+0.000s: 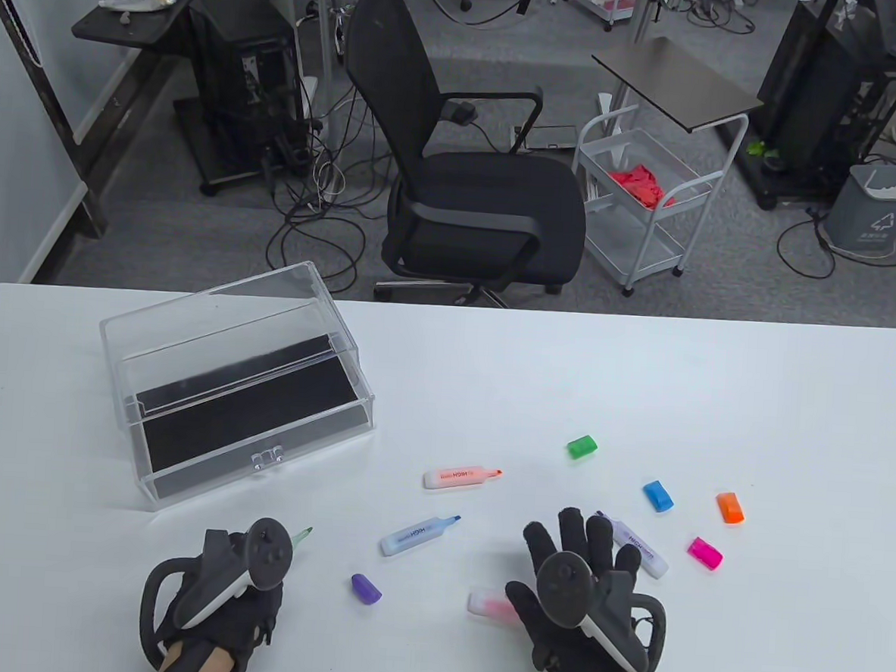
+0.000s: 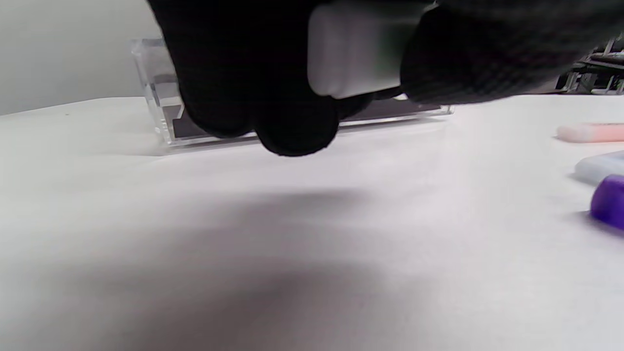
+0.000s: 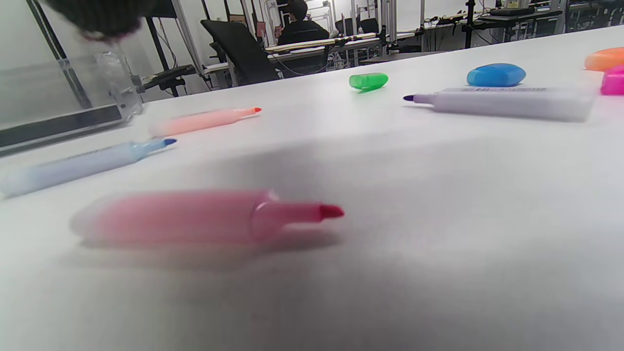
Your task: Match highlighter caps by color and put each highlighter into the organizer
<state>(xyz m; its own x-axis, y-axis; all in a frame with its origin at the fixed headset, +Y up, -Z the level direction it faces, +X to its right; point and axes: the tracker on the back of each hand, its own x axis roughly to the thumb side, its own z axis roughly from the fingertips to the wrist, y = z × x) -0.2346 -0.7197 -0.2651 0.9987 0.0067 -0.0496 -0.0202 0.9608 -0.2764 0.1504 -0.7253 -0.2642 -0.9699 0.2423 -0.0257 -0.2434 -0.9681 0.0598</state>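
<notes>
Left hand (image 1: 212, 602), table view: your fingers were curled round the green pen (image 1: 302, 533), only its tip poking out past the tracker toward the organizer (image 1: 236, 391). Right hand (image 1: 580, 587) lay flat, fingers straight, holding nothing, spread between the pink pen (image 1: 492, 606) and the purple pen (image 1: 643, 554). Orange pen (image 1: 460, 477) and blue pen (image 1: 417, 537) lay mid-table. Loose caps: green (image 1: 582, 447), blue (image 1: 657, 495), orange (image 1: 729, 508), pink (image 1: 705, 553) to your right, purple (image 1: 366, 588) near the left hand.

Left wrist view: pale barrel (image 2: 358, 58) sat pinched between your gloved fingers (image 2: 253, 73), clear of the table. The grip looked firm.

Right wrist view: pink pen (image 3: 204, 217) lay uncapped just in front, tip to the right; purple pen (image 3: 507, 102) beyond it, green cap (image 3: 368, 80) farther off.

Handling, as judged: these pens should be light, stiff plastic, smooth and flattish, so unlikely to roll far. You'd do best to take the barrel mid-length, away from the wet tip. Caps are small and slick; pinch them by the closed end and expect a snap fit needing a straight push.
</notes>
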